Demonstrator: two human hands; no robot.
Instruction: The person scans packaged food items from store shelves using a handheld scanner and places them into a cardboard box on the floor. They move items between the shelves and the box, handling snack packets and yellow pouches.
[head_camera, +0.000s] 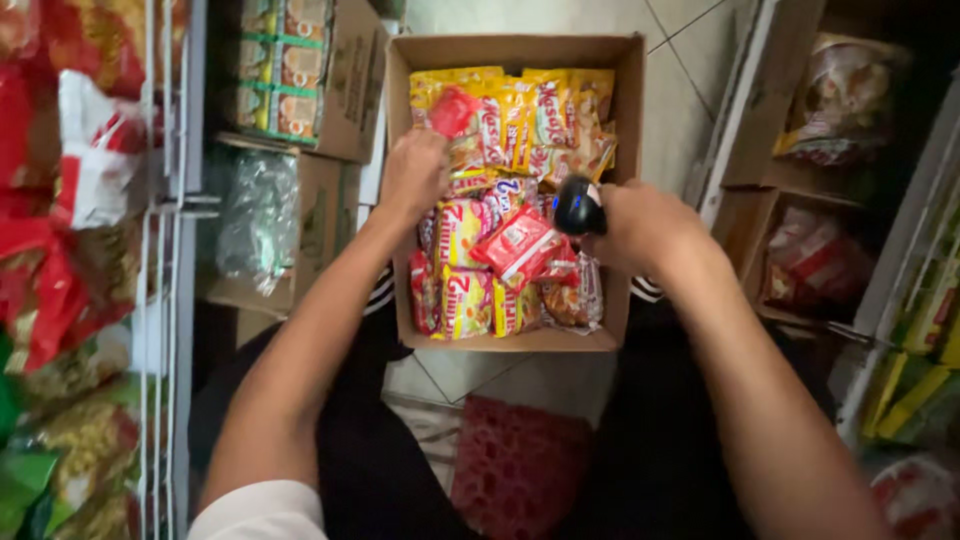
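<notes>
Left hand (412, 172) grips red packet (453, 110) over cardboard box (510, 52) of noodle packets (520, 115).

- An open box (513, 190) stands on the floor (670, 90) in front of the person, packed with snack packets (520, 120).
- The left hand (413, 170) is in the box, on its left side, holding a small packet (452, 110).
- The right hand (635, 225) holds a scanner (577, 205) over the box's right side.
- A wire rack (165, 250) stands at left, more cartons (320, 70) between it and the box.
- Shelves (830, 180) stand at right.
</notes>
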